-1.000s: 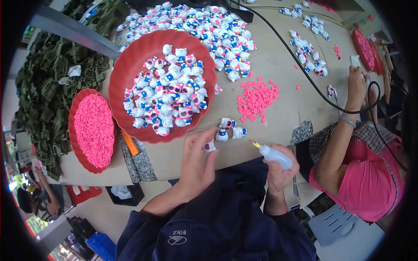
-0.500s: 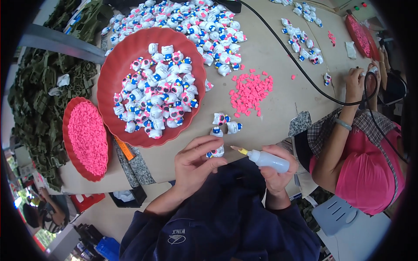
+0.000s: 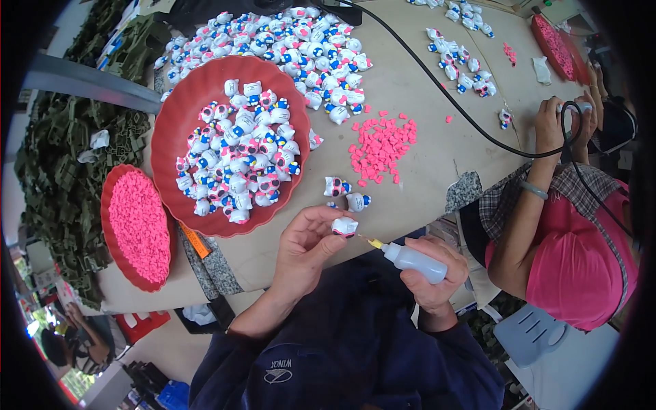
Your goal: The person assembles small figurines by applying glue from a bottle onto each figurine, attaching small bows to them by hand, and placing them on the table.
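Observation:
Pinched between thumb and fingers of my left hand [image 3: 305, 246] is a small white cat-shaped figurine [image 3: 344, 226]. My right hand [image 3: 437, 272] is wrapped round a translucent squeeze bottle [image 3: 415, 262] with a yellow nozzle [image 3: 374, 242]. Its thin tip points left and comes right up to the figurine's lower right side; whether they touch I cannot tell. Just beyond my left fingers lie a white figurine with pink glasses [image 3: 336, 186] and another with a blue part [image 3: 357, 201]. Farther off, loose pink pieces [image 3: 383, 147] are scattered on the table.
A large red scalloped tray [image 3: 164, 157] holds many figurines, with a heap of figurines [image 3: 273, 41] behind it. A smaller red dish [image 3: 108, 225] of pink pieces stands left. A black cable [image 3: 437, 82] crosses the table toward a co-worker in pink [image 3: 574, 273].
My left hand has lifted a figurine and turned it, holding it higher off the table. The bottle in my right hand has shifted slightly left and down, its tip now nearer the figurine.

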Available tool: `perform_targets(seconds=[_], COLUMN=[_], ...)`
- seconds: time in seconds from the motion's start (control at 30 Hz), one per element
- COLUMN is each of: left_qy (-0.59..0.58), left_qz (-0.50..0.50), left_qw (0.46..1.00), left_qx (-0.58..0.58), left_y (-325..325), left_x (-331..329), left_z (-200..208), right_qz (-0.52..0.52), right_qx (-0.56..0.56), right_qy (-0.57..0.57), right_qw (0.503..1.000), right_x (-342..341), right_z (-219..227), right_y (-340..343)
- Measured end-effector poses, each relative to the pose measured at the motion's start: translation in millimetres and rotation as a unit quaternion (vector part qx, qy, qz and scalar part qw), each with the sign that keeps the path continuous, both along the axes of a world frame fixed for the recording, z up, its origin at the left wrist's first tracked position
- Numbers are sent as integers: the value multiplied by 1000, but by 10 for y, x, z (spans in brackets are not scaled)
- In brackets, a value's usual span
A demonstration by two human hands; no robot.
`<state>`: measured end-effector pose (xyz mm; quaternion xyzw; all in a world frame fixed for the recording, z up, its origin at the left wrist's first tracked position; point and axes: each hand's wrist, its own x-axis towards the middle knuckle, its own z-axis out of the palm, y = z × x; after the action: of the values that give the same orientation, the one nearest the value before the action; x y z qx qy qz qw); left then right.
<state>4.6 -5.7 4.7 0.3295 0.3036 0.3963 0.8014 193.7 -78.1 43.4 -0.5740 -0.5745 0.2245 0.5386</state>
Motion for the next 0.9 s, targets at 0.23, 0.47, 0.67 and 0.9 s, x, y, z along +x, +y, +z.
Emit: perform_targets(seconds=[0.23,0.47,0.67,0.9], left_qy=[37,28,33,18], left_qz=[-7,-9,-8,7], left_qw=[999,999,999,1000], left_qx=[-36,-30,-30,-15], left_y=[1,-5,-3,0], left_x=[-1,14,10,26], left_z=[54,28,37,49], right_qz=[2,-3,2,-7], right_qx=[-35,-19,-30,-31], right_qy=[5,7,13,15], right_qw=[999,1000,999,999], right_x=[-5,-27,-31,-29], right_z=[-37,-65,-39,-58], right_y=[-20,14,9,-6])
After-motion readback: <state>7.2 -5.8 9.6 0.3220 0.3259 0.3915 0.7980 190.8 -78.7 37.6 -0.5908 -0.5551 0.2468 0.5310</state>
